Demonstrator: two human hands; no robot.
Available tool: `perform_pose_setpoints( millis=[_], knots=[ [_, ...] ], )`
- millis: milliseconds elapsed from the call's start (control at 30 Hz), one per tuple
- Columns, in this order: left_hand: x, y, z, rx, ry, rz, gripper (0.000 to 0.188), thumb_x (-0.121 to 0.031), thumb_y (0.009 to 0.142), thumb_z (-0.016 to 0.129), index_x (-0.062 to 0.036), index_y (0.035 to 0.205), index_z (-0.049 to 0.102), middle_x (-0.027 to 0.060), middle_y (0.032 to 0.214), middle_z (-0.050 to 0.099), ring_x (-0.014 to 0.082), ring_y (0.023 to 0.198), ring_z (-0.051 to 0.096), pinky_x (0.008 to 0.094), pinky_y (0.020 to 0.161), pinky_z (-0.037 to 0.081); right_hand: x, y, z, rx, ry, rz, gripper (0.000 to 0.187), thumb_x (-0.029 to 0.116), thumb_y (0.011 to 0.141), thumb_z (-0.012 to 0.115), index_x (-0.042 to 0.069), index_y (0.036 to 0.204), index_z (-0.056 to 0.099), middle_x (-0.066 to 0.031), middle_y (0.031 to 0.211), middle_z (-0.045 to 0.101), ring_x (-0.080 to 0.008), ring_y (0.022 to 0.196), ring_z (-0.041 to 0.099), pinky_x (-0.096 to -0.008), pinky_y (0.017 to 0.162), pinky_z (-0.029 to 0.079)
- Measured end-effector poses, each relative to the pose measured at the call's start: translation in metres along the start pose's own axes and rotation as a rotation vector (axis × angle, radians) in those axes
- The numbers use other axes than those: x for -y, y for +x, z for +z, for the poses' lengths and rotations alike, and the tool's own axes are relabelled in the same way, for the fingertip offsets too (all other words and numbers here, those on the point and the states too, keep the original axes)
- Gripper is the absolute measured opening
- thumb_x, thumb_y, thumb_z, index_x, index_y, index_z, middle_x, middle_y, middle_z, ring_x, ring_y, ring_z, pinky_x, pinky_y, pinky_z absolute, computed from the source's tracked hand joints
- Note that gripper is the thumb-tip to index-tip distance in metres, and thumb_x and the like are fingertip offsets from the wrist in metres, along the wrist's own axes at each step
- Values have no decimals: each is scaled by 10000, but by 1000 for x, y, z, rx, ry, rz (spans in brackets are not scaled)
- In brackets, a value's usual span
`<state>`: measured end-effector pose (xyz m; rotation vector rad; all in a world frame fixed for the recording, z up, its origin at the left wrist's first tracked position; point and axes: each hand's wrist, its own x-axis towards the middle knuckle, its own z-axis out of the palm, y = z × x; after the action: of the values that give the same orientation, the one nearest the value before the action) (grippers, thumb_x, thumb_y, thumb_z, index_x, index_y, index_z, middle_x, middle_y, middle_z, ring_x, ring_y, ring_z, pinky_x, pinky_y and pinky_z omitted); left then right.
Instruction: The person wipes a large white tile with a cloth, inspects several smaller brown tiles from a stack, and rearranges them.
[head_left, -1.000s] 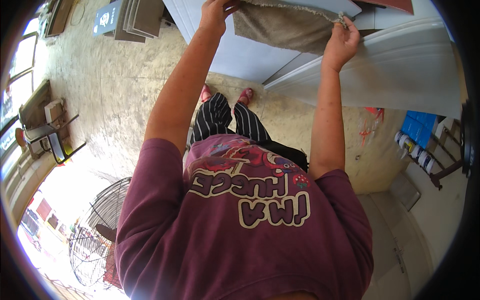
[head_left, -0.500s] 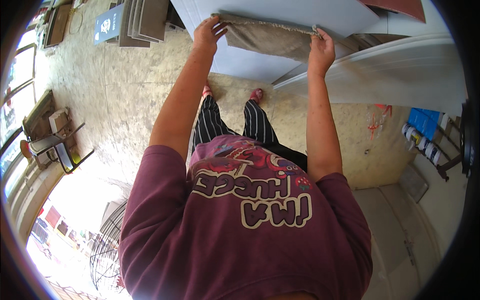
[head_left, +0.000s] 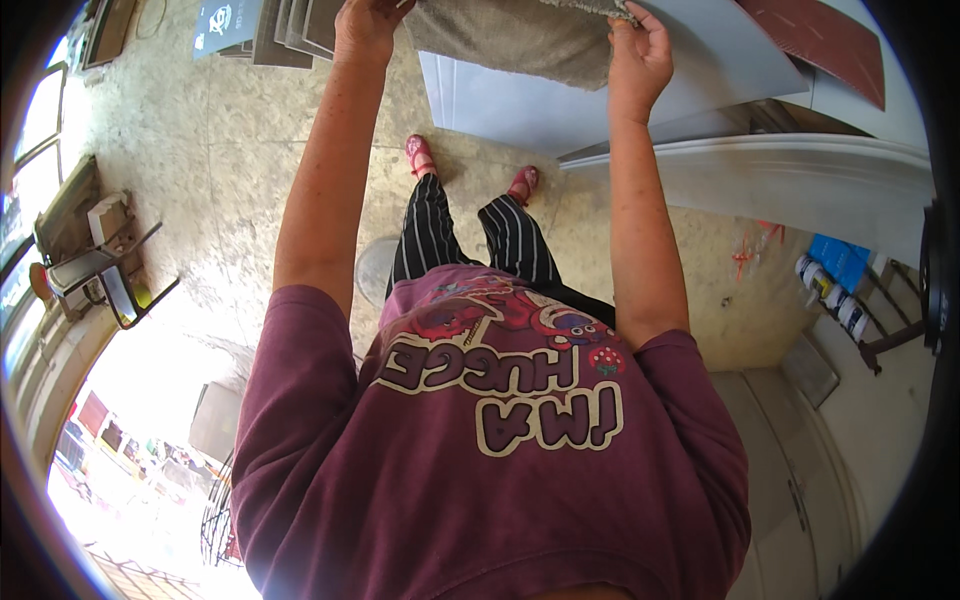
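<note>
A grey-brown cloth (head_left: pixel 520 42) with a frayed edge is stretched between my two hands at the top of the view. My left hand (head_left: pixel 368 28) grips its left corner; the fingertips are partly cut off by the upper rim. At the other corner, my right hand (head_left: pixel 640 55) pinches the frayed edge between thumb and fingers. Behind and below the cloth lies a large pale panel (head_left: pixel 490 105), whose upper part the cloth covers.
Flat boards (head_left: pixel 300 30) lean upright at the upper left. A long white panel (head_left: pixel 780 170) extends to the right, near a dark red sheet (head_left: pixel 825 45). A chair (head_left: pixel 105 270) stands at far left, and white containers (head_left: pixel 835 295) are at far right.
Both hands have moved, the left up and leftward, the right slightly up, spreading the cloth wider and toward the top of the view. My feet and the panels appear shifted.
</note>
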<state>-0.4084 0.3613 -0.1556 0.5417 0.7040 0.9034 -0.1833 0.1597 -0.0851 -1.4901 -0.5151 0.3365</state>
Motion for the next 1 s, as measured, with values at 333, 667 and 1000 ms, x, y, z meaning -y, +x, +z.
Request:
perform_pose_setpoints(
  millis=[333,667,1000],
  knots=[
    [86,-6,-53,-133,60,-157,171,-93,827,530,-9,977,537,123,952,560,328,953,543,481,873,448,-91,-37,-44,-100,-196,237,168,53,786,603,42,954,605,-5,768,618,-69,719,560,-198,674,434],
    [182,-42,-5,-134,210,-375,158,-127,834,560,-9,933,525,107,951,573,285,936,591,386,802,487,-133,-30,-131,-326,-143,311,210,35,786,615,41,994,586,-16,782,606,-89,683,553,-211,609,444],
    [218,-47,-34,-329,107,-456,201,-78,801,584,1,974,517,114,925,583,289,861,618,383,706,522,-156,-43,-132,-306,-281,403,211,46,780,595,49,990,582,-18,773,596,-98,701,563,-223,627,463]
  ],
)
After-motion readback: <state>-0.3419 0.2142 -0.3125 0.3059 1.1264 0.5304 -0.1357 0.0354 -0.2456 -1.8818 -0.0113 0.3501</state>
